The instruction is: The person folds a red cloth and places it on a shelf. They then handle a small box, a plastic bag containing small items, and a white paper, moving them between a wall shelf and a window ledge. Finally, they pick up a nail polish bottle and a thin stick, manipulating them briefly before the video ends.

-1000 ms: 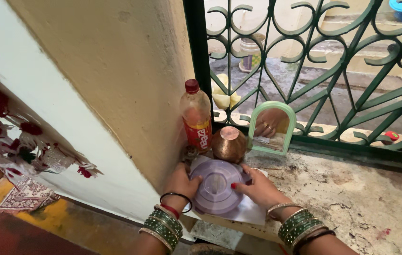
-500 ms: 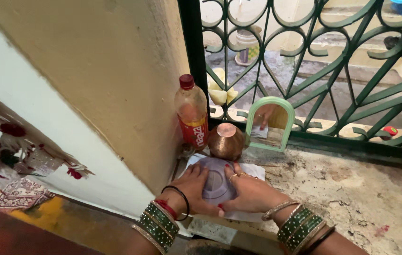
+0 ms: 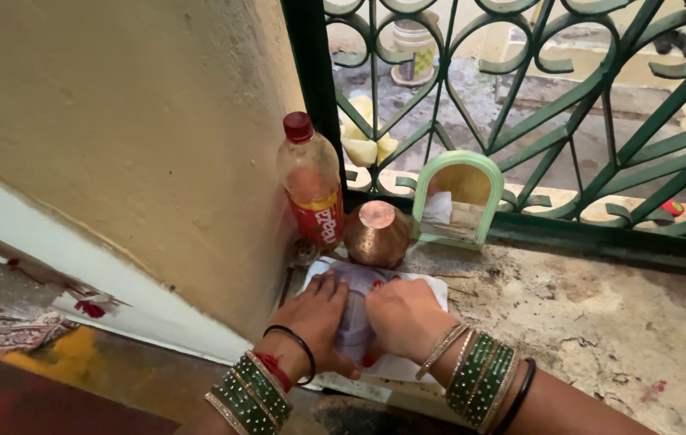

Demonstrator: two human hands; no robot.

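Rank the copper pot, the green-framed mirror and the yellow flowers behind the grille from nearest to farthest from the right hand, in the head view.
From the right hand:
1. Copper pot, just beyond the fingers, on the ledge.
2. Green-framed mirror, behind the pot, leaning on the green grille.
3. Yellow flowers, outside the grille, farthest.

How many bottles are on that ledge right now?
1: a plastic bottle with a red cap stands in the corner by the wall, left of the copper pot. None seem hidden.
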